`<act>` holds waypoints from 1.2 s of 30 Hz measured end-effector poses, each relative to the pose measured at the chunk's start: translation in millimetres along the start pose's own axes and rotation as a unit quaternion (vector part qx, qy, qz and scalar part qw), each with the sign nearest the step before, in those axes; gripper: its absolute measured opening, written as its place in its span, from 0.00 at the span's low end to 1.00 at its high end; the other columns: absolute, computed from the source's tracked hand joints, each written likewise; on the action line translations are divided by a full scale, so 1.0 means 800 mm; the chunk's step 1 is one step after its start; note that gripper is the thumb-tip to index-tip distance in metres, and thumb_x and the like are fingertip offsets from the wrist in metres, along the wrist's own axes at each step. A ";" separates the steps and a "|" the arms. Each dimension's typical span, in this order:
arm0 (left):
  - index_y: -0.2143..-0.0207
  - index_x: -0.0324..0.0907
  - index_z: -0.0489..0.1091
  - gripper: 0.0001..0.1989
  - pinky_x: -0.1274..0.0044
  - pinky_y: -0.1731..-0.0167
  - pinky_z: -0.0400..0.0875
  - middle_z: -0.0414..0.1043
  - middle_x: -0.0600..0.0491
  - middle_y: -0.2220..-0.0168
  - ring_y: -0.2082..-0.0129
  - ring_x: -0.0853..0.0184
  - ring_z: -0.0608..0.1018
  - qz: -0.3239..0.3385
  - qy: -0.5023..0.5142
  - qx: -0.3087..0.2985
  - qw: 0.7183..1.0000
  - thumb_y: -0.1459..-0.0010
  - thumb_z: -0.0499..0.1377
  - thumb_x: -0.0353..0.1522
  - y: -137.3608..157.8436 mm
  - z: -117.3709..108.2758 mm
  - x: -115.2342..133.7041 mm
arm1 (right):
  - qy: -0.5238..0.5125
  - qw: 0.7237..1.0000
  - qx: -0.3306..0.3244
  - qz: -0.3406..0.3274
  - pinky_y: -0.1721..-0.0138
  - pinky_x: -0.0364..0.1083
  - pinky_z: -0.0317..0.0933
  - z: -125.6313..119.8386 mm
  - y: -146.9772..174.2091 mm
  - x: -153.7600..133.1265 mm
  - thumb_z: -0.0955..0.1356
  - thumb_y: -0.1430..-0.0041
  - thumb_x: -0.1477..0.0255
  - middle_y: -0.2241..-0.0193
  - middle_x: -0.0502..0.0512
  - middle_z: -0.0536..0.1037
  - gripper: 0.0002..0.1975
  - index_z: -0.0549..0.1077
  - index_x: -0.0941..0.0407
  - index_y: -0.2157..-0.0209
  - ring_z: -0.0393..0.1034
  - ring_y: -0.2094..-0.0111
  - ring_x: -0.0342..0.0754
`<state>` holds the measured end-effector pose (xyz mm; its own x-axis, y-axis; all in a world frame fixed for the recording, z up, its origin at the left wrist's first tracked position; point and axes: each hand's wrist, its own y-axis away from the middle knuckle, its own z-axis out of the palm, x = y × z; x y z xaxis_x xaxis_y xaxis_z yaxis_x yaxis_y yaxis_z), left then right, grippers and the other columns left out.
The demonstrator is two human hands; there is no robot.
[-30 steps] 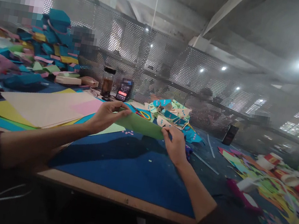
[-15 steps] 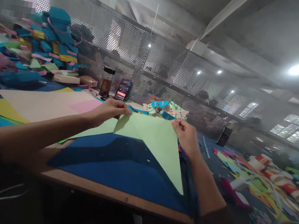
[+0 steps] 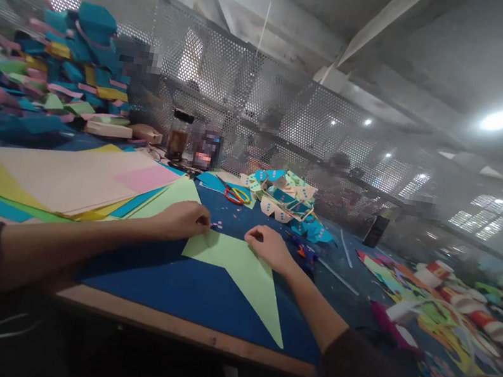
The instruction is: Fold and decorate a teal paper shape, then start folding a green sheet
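A light green sheet of paper [image 3: 241, 267], folded or cut to slanted edges with a long point towards me, lies low over the blue tabletop [image 3: 158, 282]. At its upper left edge my left hand [image 3: 183, 219] is closed, the fingertips pinched at the paper. My right hand [image 3: 270, 248] has its fingers curled together on the upper right edge. Beside my left forearm is another light green sheet [image 3: 177, 197], partly covered by the hand. Beyond my right hand lies a blue glue gun [image 3: 307, 252].
Stacked coloured paper [image 3: 70, 174] lies on the left, with a heap of blue paper shapes [image 3: 93, 53] behind. Scissors [image 3: 237, 195], dotted paper pieces [image 3: 284, 195], a lidded jar [image 3: 178, 136] and a phone [image 3: 207, 150] stand or lie farther back. Paper scraps [image 3: 445, 324] spread right.
Both hands have lowered the light green sheet towards the tabletop and nearer me. My right hand has moved left, closer to my left. The scissors and more of the glue gun now show.
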<state>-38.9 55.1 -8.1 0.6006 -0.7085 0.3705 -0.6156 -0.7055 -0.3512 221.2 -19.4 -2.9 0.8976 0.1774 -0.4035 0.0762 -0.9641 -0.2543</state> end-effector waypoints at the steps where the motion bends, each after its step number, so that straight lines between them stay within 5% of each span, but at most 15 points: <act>1: 0.69 0.45 0.79 0.08 0.72 0.66 0.66 0.80 0.48 0.68 0.65 0.56 0.79 0.009 -0.011 0.004 1.000 0.48 0.59 0.32 0.002 0.000 0.002 | 0.000 1.000 -0.003 0.002 0.61 0.44 0.63 0.005 -0.003 -0.004 0.68 0.41 0.70 0.65 0.53 0.79 0.06 0.79 0.53 0.67 0.73 0.63 0.48; 5: 0.65 0.45 0.79 0.10 0.69 0.54 0.67 0.78 0.48 0.60 0.54 0.54 0.77 0.050 -0.033 0.009 0.998 0.45 0.58 0.29 0.001 0.003 0.010 | -0.005 1.000 0.001 0.022 0.65 0.43 0.62 0.021 -0.011 -0.011 0.69 0.44 0.71 0.66 0.54 0.79 0.04 0.79 0.54 0.69 0.73 0.64 0.48; 12: 0.63 0.45 0.77 0.08 0.69 0.45 0.65 0.78 0.50 0.57 0.51 0.57 0.76 0.039 -0.021 -0.005 0.999 0.45 0.61 0.31 -0.038 0.027 0.029 | -0.004 0.999 0.009 0.053 0.67 0.43 0.60 0.029 -0.015 -0.009 0.70 0.44 0.66 0.66 0.52 0.79 0.06 0.77 0.53 0.69 0.72 0.65 0.48; 18: 0.44 0.42 0.68 0.27 0.62 0.46 0.67 0.69 0.41 0.43 0.43 0.47 0.70 -0.052 -0.030 -0.003 0.998 0.47 0.63 0.38 -0.052 0.061 0.040 | 0.002 0.998 0.009 0.064 0.67 0.44 0.58 0.030 -0.017 -0.011 0.70 0.45 0.67 0.66 0.51 0.80 0.05 0.77 0.52 0.69 0.72 0.65 0.49; 24: 0.42 0.45 0.66 0.29 0.59 0.43 0.63 0.68 0.42 0.42 0.40 0.46 0.68 -0.106 -0.042 -0.025 0.993 0.47 0.62 0.40 -0.055 0.064 0.040 | 0.003 0.997 0.009 0.077 0.65 0.45 0.58 0.031 -0.018 -0.012 0.71 0.45 0.64 0.64 0.52 0.80 0.06 0.77 0.52 0.69 0.72 0.63 0.51; 36: 0.42 0.46 0.68 0.29 0.60 0.42 0.60 0.68 0.44 0.41 0.40 0.46 0.67 -0.107 -0.039 -0.026 0.993 0.47 0.61 0.44 -0.056 0.067 0.040 | -0.014 0.996 -0.005 0.087 0.64 0.45 0.59 0.027 -0.020 -0.011 0.69 0.45 0.69 0.65 0.51 0.80 0.04 0.76 0.52 0.68 0.73 0.63 0.51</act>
<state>35.4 63.4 -26.6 0.7576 -0.5423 0.3633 -0.4932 -0.8401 -0.2258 202.5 -1.4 -14.5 0.8852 0.0132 -0.4650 -0.0742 -0.9828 -0.1692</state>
